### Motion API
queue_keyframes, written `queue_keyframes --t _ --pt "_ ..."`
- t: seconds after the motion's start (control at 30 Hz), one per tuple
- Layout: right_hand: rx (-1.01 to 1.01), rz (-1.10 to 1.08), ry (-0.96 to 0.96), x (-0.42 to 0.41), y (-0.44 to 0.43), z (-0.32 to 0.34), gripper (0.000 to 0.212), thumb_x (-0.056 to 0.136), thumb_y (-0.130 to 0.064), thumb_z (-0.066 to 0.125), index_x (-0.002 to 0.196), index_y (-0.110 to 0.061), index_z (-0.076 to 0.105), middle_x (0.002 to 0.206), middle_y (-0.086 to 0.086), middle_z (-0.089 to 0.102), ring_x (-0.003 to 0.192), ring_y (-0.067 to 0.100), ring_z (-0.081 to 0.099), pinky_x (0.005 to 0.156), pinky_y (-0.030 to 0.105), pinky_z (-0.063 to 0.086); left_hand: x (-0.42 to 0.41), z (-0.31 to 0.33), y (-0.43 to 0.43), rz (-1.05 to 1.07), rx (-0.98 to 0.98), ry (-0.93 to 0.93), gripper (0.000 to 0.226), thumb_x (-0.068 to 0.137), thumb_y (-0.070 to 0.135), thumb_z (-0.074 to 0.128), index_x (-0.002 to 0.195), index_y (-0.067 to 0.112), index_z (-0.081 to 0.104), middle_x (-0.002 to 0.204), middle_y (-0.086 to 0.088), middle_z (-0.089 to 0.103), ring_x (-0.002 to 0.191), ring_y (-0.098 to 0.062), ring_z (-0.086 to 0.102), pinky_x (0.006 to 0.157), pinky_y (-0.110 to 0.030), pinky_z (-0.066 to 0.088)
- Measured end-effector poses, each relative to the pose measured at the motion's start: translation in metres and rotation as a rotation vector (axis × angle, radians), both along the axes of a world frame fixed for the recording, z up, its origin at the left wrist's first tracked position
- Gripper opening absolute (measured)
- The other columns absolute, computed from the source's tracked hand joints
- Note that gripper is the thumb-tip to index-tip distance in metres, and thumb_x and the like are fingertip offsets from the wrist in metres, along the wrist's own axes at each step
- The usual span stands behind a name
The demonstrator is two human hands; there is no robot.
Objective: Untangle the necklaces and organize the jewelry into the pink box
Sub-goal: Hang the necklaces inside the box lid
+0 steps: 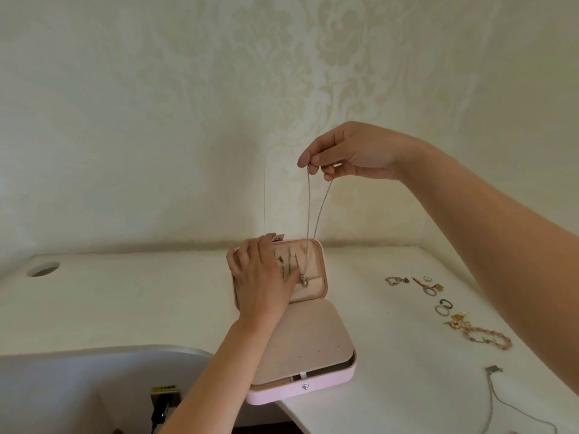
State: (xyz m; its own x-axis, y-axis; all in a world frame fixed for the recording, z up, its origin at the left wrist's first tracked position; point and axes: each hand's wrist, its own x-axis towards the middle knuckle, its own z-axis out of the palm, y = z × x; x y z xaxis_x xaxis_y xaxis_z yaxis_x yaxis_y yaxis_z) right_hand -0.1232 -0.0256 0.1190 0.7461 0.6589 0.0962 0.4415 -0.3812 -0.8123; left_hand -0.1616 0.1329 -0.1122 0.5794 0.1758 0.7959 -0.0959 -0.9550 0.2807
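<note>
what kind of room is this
Probably a home bedroom or study: damask wallpaper, a white desk with a cable hole, and a pink jewelry box with loose rings and bracelets beside it.

Dangling necklace (315, 211); open pink box (313, 383)

A pale pink box (313, 388) has a soft beige lining (300, 336) dotted with tiny holes, and a silver snap (305, 386) at its front. Just above the box is a fine silver necklace (308, 208) with a small silver pendant (303, 279). Behind the box, the wall (341, 57) is cream with a faint tone-on-tone damask pattern of flowers and scrolls. Under the box, the table (125, 302) is plain white. Right of the box are a dusty pink beaded bracelet (492, 338), gold-coloured pieces (458, 321), a dark green ring (445, 303), a red cord (421, 282), a dark-and-gold speckled bracelet (396, 280) and a grey-silver chain (501, 402). Left of the box, a curved surface (94, 371) is pale lilac-grey.
</note>
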Motion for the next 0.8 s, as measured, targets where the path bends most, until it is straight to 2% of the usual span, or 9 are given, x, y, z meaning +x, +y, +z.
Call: queue_keyframes --t 0.2,0.4,0.6,0.8 --pt "0.014 -0.005 -0.016 0.009 0.009 0.002 0.019 0.092 0.0 0.053 0.099 -0.007 0.069 0.083 0.001 0.064 0.066 0.006 0.056 0.068 0.018 0.05 0.0 -0.001 0.0 0.003 0.004 -0.055 0.054 0.07 0.029 0.074 0.117 0.012 0.055 0.109 -0.004 0.06 0.107 -0.025 0.046 0.099 -0.045 0.029" --pt "0.015 -0.035 -0.075 0.018 0.012 0.001 0.018 0.091 -0.001 0.056 0.097 -0.01 0.07 0.084 0.001 0.066 0.073 0.012 0.056 0.071 0.018 0.05 0.0 0.0 0.0 0.003 0.002 -0.03 0.052 0.07 0.026 0.073 0.117 0.012 0.056 0.11 -0.003 0.06 0.108 -0.025 0.047 0.101 -0.044 0.027" --pt "0.097 -0.057 -0.101 0.025 0.005 0.0 0.018 0.091 -0.001 0.056 0.095 -0.011 0.07 0.086 0.001 0.067 0.078 0.009 0.06 0.072 0.016 0.05 0.001 -0.001 0.0 -0.001 -0.006 -0.035 0.05 0.069 0.022 0.072 0.116 0.011 0.057 0.106 -0.004 0.061 0.107 -0.022 0.044 0.1 -0.042 0.027" --pt "0.066 -0.038 -0.095 0.027 0.002 -0.01 0.018 0.09 0.0 0.058 0.095 -0.011 0.07 0.087 0.003 0.069 0.084 0.014 0.061 0.078 0.019 0.052 0.002 0.0 0.0 -0.018 -0.03 -0.006 0.048 0.071 0.017 0.066 0.118 0.011 0.057 0.108 -0.003 0.06 0.108 -0.022 0.043 0.102 -0.043 0.028"
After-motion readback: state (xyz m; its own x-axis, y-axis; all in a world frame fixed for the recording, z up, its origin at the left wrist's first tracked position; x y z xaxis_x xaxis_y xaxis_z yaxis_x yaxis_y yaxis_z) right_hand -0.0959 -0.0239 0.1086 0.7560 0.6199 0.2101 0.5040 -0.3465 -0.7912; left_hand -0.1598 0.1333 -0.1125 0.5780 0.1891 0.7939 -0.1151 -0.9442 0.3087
